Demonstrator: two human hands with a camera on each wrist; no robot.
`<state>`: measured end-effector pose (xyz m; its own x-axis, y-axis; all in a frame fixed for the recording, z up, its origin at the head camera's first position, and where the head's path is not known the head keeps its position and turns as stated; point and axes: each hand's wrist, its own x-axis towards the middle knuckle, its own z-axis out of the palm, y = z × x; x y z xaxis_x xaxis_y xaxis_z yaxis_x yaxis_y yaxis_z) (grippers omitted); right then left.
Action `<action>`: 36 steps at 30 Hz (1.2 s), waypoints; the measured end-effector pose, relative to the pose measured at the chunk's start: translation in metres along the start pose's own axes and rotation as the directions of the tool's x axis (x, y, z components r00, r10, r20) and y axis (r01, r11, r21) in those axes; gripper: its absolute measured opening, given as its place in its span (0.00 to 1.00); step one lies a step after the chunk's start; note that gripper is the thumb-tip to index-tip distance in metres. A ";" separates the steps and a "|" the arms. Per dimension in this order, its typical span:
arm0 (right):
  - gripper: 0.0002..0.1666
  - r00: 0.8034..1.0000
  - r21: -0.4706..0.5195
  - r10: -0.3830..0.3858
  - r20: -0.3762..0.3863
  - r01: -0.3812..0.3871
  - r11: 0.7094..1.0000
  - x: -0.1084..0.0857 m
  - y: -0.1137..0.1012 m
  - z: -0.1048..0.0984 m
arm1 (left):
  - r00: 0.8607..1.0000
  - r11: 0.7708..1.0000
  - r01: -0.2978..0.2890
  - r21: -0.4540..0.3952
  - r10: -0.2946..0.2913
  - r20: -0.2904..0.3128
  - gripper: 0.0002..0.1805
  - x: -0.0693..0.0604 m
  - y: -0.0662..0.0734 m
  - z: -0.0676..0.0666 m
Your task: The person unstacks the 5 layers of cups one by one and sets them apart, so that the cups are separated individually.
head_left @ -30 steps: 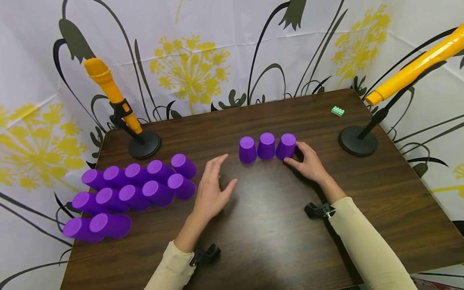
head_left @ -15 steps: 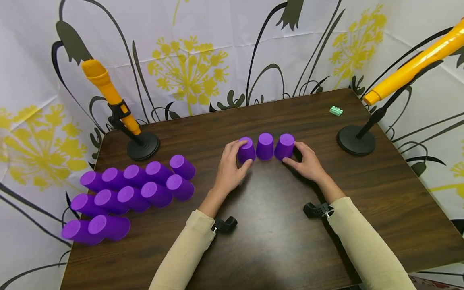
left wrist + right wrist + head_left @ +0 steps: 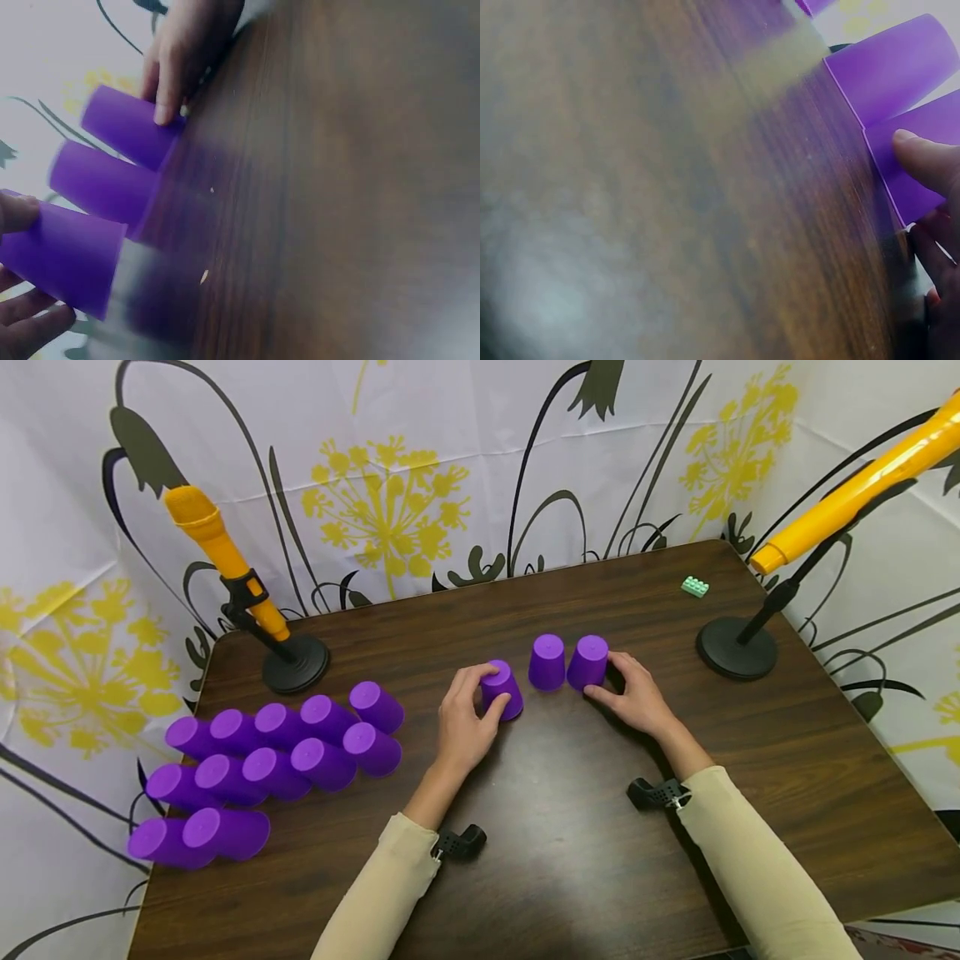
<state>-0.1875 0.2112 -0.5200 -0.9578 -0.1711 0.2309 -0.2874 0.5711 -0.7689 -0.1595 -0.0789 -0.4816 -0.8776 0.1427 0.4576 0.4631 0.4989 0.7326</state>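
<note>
My left hand (image 3: 465, 720) grips an upside-down purple plastic cup (image 3: 506, 688) between thumb and fingers. That cup is tilted, its closed end leaning left, and it stands apart from two other cups. In the left wrist view the held cup (image 3: 64, 251) seems to be just off the tabletop. The middle purple cup (image 3: 547, 662) rests upside down, untouched by either hand. Beside it, my right hand (image 3: 636, 697) holds the right-hand purple cup (image 3: 587, 662) at its side, with the thumb in front. In the right wrist view these two cups touch at their rims.
Several upside-down purple cups (image 3: 274, 771) stand in rows on the left of the dark wooden table (image 3: 570, 860). A yellow microphone on a black stand (image 3: 296, 662) is at the back left, and a second stand (image 3: 737, 649) at the right. A mint-green toy brick (image 3: 694, 586) lies behind.
My left hand reached the leftmost cup of the three, took hold of it, and drew it left and towards me, away from the middle cup. The right hand stayed on its cup.
</note>
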 end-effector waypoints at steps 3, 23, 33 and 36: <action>0.35 1.000 0.000 0.002 0.001 -0.002 1.000 0.001 -0.001 -0.001 | 1.000 1.000 -0.002 -0.005 0.002 0.001 0.19 -0.017 0.013 -0.019; 0.36 1.000 -0.015 0.012 0.000 -0.012 1.000 0.000 0.000 -0.001 | 0.723 0.907 0.319 0.274 -0.046 -0.690 0.20 -0.151 0.018 -0.174; 0.36 1.000 -0.007 0.018 0.013 -0.018 1.000 0.000 0.001 0.000 | 0.736 0.811 0.418 0.409 -0.039 -0.676 0.19 -0.162 -0.018 -0.185; 0.36 1.000 -0.013 0.016 0.011 -0.016 1.000 0.000 0.001 0.000 | 0.732 0.792 0.448 0.415 -0.059 -0.679 0.19 -0.163 -0.020 -0.185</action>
<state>-0.1874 0.2124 -0.5208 -0.9623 -0.1705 0.2118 -0.2718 0.5839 -0.7649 -0.0028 -0.2701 -0.4778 -0.5860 -0.5051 0.6336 -0.0782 0.8135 0.5762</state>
